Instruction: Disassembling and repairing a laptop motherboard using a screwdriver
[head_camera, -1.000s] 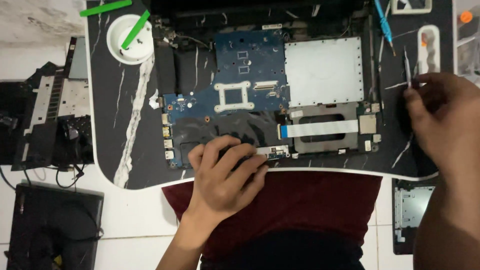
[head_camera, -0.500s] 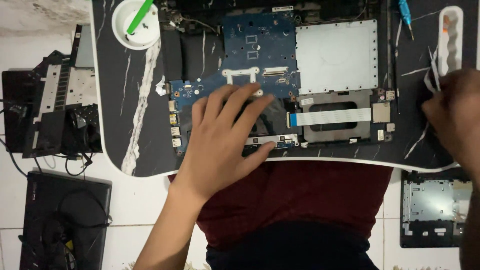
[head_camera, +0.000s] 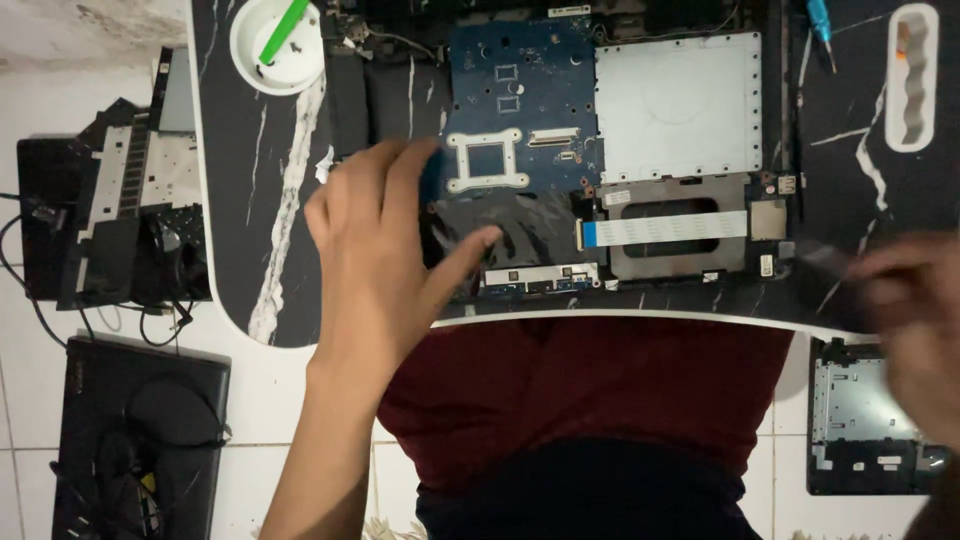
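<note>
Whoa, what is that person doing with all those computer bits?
A person sits at a dark marble-look table with an opened laptop on it, its blue circuit board showing. The left hand lies spread over the laptop's near left corner. The right hand is blurred at the table's right edge; whether it holds anything is unclear. A white bowl holds a green tool.

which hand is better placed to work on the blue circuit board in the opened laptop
Left. The left hand already lies over the blue circuit board, while the blurred right hand is off at the table's right edge.
</note>
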